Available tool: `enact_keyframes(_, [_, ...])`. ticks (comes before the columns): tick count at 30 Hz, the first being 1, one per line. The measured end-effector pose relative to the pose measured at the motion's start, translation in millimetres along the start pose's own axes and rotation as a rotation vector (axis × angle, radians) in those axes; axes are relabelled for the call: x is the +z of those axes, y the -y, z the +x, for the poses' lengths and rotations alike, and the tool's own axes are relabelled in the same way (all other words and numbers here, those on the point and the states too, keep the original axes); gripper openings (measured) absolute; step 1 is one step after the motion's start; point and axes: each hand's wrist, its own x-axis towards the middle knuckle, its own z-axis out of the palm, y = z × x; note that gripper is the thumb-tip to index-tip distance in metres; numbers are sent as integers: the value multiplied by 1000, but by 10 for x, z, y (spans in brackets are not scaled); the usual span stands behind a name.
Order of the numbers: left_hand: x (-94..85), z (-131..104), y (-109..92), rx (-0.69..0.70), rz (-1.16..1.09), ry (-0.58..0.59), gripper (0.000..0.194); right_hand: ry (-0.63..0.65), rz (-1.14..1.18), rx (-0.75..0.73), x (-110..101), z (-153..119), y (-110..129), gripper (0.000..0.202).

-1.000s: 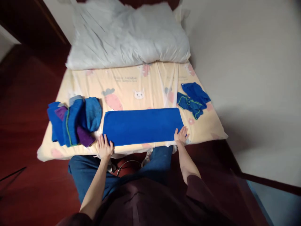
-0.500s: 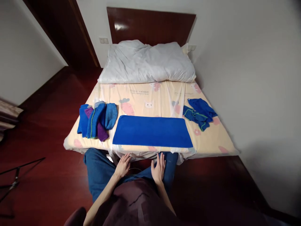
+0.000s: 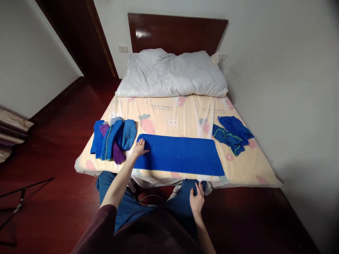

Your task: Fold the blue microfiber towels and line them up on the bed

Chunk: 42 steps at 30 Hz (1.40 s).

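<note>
A flat blue towel (image 3: 182,154) lies spread lengthwise near the front edge of the bed. My left hand (image 3: 140,147) is open, palm down on the towel's left end, fingers pointing away from me. Over my right knee is my right hand (image 3: 197,198), open with its fingers apart and holding nothing. Left of the towel, several blue and purple cloths (image 3: 112,139) are heaped, some folded. To the right, crumpled blue cloths (image 3: 233,134) with green edging lie in a loose pile.
The bed (image 3: 169,111) has a cream sheet with carrot and rabbit prints. A white quilt (image 3: 172,74) is folded against the dark wooden headboard (image 3: 180,33). A wall (image 3: 286,88) stands to the right. On the left floor is a black metal stand (image 3: 22,197).
My left hand has moved forward from my lap onto the left end of the towel. My right hand has shifted slightly right and towards me. The view has shifted a little.
</note>
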Motion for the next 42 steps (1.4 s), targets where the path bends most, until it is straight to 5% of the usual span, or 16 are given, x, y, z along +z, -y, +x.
enact_keyframes(6, [-77, 499, 310, -70, 5, 158, 140, -31, -29, 30, 59, 79, -10, 51])
enact_keyframes(13, [-112, 478, 276, -126, 25, 126, 142, -8, -67, 44, 45, 122, 52, 49])
enact_keyframes(16, [-14, 163, 102, -100, 0, -47, 112, -5, -70, 64, 53, 142, 44, 47])
enact_keyframes(20, [454, -763, -126, 90, -74, -239, 64, -3, -66, 71, 47, 148, 59, 47])
enact_keyframes(24, [999, -1827, -118, 49, -118, -286, 63, 21, -55, 78, 13, 142, 96, 45])
enact_keyframes(27, [1208, -2326, 34, -29, -164, -311, 62, 23, -38, 74, -8, 154, 118, 42])
enact_keyframes(31, [1239, -2486, 174, -86, -283, -130, 51, -53, 35, 93, -35, 182, 178, 36])
enact_keyframes(35, [1207, -2421, 46, 10, -361, 170, 48, -75, 306, 201, -24, 131, 379, 35])
enact_keyframes(42, [1201, -2570, -247, 69, -301, 423, 44, 178, 1298, 812, 268, -48, 967, 28])
